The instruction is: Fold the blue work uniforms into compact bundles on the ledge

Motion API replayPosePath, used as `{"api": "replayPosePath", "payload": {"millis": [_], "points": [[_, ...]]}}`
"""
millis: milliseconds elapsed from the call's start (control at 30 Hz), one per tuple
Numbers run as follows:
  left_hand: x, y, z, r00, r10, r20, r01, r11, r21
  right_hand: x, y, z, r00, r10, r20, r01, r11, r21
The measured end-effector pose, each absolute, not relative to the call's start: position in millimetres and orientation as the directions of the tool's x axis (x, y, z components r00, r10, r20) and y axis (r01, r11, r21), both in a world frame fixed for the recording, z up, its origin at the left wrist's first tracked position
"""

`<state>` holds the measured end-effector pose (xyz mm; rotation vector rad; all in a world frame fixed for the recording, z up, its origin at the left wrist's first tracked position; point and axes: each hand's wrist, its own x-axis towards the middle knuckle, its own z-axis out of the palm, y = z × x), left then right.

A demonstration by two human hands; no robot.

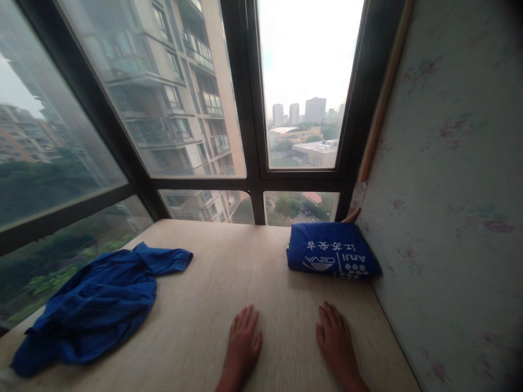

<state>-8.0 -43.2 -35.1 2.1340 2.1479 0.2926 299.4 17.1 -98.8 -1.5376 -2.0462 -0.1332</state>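
My left hand [244,343] lies palm down on the pale wood-look surface [278,348], fingers stretched forward and holding nothing. To its right, my right hand [335,337] rests the same way, flat and empty. Just beyond the right hand, against the wall, sits a folded blue garment [330,250] with white lettering and a logo that appear upside down; neither hand touches it. Off to the left, a crumpled blue shirt [98,305] is spread loosely with one sleeve pointing right, apart from my left hand.
Dark-framed windows [255,136] rise along the back and left edges of the surface. A flower-patterned wall [445,218] borders the right side, with a wooden trim strip [384,98] beside the window frame. Buildings and trees show outside.
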Motion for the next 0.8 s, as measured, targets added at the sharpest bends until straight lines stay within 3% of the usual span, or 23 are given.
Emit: {"api": "replayPosePath", "payload": {"millis": [500, 700, 800], "points": [[-3, -50, -29, -0.02, 1.0, 0.009, 0.954, 0.016, 0.299, 309, 16, -109, -0.236, 0.827, 0.511, 0.908, 0.375, -0.187], [-5, -50, -36, -0.063, 0.997, 0.043, 0.891, 0.036, 0.452, 317, 18, -119, -0.267, 0.815, 0.514, 0.9, 0.402, -0.171], [-38, -43, -28, -0.202, 0.975, 0.09, 0.835, 0.123, 0.536, 324, 20, -127, -0.291, 0.808, 0.512, 0.893, 0.421, -0.158]]}}
